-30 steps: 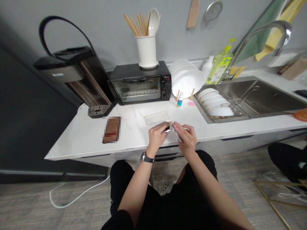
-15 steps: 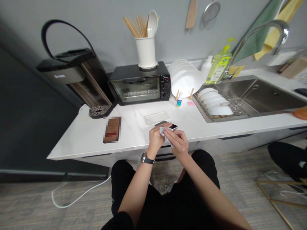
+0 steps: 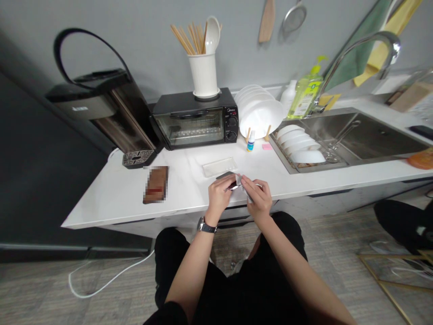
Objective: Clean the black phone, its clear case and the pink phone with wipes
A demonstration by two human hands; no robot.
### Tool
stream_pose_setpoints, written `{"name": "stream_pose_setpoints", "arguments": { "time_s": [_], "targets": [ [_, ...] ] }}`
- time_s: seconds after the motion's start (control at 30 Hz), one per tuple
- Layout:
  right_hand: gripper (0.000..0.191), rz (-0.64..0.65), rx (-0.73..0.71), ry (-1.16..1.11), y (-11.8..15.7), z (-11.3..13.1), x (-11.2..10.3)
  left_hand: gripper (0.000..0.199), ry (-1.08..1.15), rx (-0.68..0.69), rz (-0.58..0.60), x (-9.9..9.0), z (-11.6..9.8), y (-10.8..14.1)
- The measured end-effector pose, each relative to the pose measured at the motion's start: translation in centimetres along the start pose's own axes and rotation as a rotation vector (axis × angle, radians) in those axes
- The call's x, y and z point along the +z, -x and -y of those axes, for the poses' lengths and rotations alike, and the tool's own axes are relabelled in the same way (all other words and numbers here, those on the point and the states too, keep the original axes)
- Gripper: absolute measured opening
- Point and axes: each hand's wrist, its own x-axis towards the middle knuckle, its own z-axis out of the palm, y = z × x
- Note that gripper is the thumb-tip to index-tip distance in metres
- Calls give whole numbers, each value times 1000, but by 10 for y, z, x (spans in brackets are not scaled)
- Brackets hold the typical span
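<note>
My left hand (image 3: 219, 195), with a watch on its wrist, is closed around a phone (image 3: 233, 186), of which a dark part and a silvery edge show. My right hand (image 3: 260, 198) pinches a small pale-grey cloth (image 3: 238, 180) against the phone, just over the counter's front edge. The fingers hide most of both. A dark grey flat thing (image 3: 224, 175) peeks out behind my left hand; its kind is unclear. Beyond it lies a clear phone case (image 3: 219, 167). A small spray bottle (image 3: 251, 142) and a pink piece (image 3: 267, 146) are farther back.
On the white counter (image 3: 111, 198) are a brown blurred item (image 3: 156, 186), a black drink dispenser (image 3: 118, 113) and a toaster oven (image 3: 196, 124) bearing a utensil holder (image 3: 204, 74). Racked plates (image 3: 262, 113), bowls (image 3: 306, 151) and a sink (image 3: 379, 140) are right. A person's dark-clothed leg (image 3: 399, 225) shows right.
My hands have shifted on the phone: its dark part now shows beside my left fingers, and my right hand with the cloth sits slightly farther right. The view has moved slightly.
</note>
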Motion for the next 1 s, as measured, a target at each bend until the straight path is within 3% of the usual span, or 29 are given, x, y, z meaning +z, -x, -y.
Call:
{"name": "stream_pose_setpoints", "arguments": {
  "time_s": [0.2,0.4,0.7,1.0],
  "targets": [
    [66,69,-80,-72,6,20,10,45,31,-16,11,-3,-4,0],
    [66,95,-114,-48,7,12,8,46,9,-36,23,-3,-4,0],
    [66,13,18,59,-2,-17,-6,35,17,11,-1,0,3,1],
    [60,-54,24,63,3,-7,2,33,16,-10,-5,-1,1,0]
  ]
}}
